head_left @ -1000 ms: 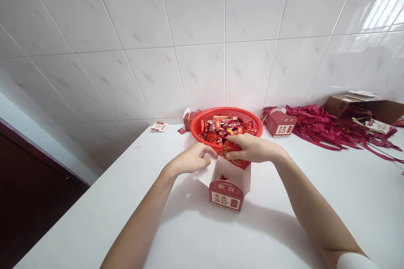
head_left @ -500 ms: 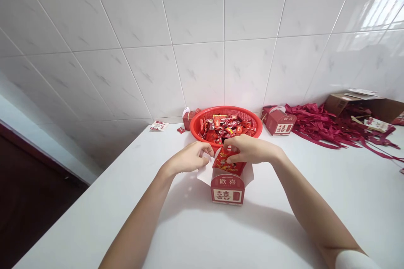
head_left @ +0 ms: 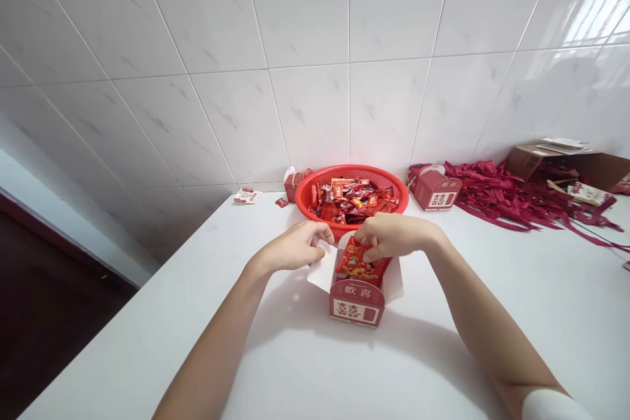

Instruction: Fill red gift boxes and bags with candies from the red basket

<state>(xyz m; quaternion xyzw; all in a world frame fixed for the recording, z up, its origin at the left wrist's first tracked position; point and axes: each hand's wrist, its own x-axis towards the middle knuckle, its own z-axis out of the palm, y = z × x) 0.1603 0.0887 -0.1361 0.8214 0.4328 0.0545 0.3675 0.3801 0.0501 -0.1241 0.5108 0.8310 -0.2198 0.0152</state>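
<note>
In front of me a small red-and-white gift box (head_left: 356,304) stands on the table with its top flaps spread apart. My left hand (head_left: 301,246) pinches the white side flap (head_left: 322,270) at the box's left. A shiny red packet (head_left: 355,265) with yellow print sits tilted in the box's opening, its lower part hidden behind the front panel. My right hand (head_left: 391,236) grips this packet at its upper right, thumb on the front face. Right behind both hands is a red plastic basket (head_left: 401,200) holding many wrapped candies (head_left: 349,200).
A closed red box (head_left: 436,190) stands right of the basket, and another small box (head_left: 294,187) at its left. Dark red ribbons (head_left: 492,200) pile up beside a brown cardboard box (head_left: 598,167). One loose candy (head_left: 281,203) and printed cards (head_left: 247,196) lie at the left. A tiled wall (head_left: 315,111) bounds the table.
The packet has shifted slightly to the right and down within the box, with my right hand moving along. The box has turned and tipped a little. My left hand stays at the flap.
</note>
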